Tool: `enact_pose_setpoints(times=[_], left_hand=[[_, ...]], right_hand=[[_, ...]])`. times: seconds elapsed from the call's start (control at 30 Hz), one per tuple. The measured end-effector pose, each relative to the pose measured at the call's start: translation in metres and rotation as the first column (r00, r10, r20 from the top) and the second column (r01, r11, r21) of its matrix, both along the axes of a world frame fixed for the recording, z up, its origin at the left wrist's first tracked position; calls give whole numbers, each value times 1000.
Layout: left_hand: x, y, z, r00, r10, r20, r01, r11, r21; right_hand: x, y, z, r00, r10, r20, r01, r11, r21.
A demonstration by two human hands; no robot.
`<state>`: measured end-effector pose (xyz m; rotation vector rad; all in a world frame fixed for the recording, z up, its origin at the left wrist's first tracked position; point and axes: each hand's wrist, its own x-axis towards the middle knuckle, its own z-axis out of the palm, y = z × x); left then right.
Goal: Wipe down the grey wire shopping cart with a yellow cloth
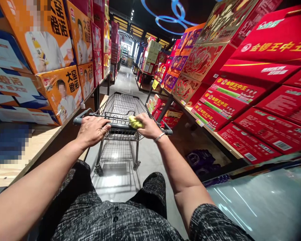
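- A dark shopping cart (124,93) stands directly ahead of the person in a store aisle, its wire basket (140,105) showing pale floor (150,160) through the mesh.
- The right hand's (148,126) fingers close on a crumpled yellow cloth (134,122) at the grey handlebar (120,127).
- The left hand (93,130) lies over the bar; whether its fingers wrap beneath cannot be told.
- Orange cartons (61,88), left, and red boxes (253,83), right, are stacked on counters (40,140).

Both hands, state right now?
Left hand: laid over the cart handle; whether closed can't be told.
Right hand: closed, holding a crumpled yellow item.
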<state>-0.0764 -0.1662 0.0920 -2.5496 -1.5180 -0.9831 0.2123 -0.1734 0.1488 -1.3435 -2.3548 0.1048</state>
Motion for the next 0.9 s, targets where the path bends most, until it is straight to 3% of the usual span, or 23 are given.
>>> enact_pose_setpoints(times=[0.17, 0.3, 0.53, 0.73, 0.9], left_hand=[[-9, 20, 0, 998, 60, 6, -60, 998, 27], [-9, 34, -3, 997, 63, 48, -65, 997, 47], [-1, 39, -9, 966, 214, 142, -219, 976, 21], [-19, 50, -9, 964, 215, 155, -203, 975, -85], [-28, 55, -1, 941, 293, 167, -257, 944, -208]], right_hand=[[87, 4, -2, 994, -111, 18, 112, 994, -16], [109, -3, -16, 989, -145, -38, 147, 988, 46], [77, -12, -27, 966, -223, -128, 234, 969, 75], [45, -37, -26, 951, -298, -85, 307, 943, 129], [13, -65, -32, 946, -308, -101, 322, 925, 201]])
